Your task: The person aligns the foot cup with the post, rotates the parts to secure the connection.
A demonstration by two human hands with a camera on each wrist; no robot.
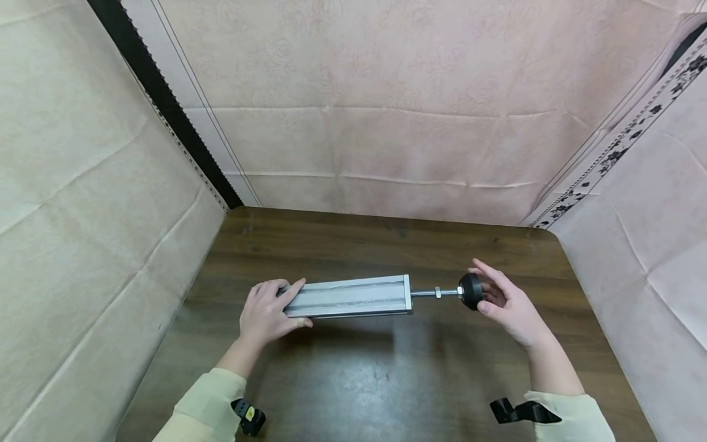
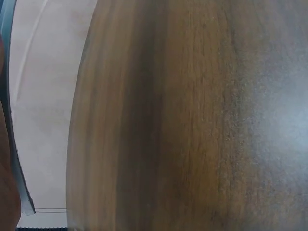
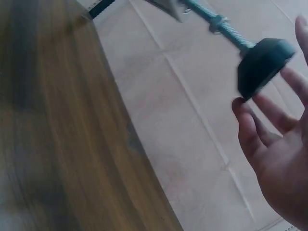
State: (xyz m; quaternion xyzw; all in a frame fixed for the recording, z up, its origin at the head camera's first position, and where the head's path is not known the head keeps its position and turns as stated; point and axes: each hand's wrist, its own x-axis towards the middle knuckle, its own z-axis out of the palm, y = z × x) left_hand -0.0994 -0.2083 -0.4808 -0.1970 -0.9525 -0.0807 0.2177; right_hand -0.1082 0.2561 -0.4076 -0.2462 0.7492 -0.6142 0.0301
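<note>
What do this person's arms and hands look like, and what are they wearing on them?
The left hand and right hand are both bare, without gloves. The left sleeve and right sleeve are pale yellow-green and end short of the wrists. A small black device with a yellow patch sits at the left cuff, and a curved black piece at the right.

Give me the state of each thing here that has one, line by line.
Metal bar, held above the table
Threaded rod, projecting from the bar's right end
Nut, partway along the rod
Black foot, attached at the rod's tip
Left hand, gripping the bar's left end
Right hand, thumb and fingers around the foot
Pale cloth, creased
</note>
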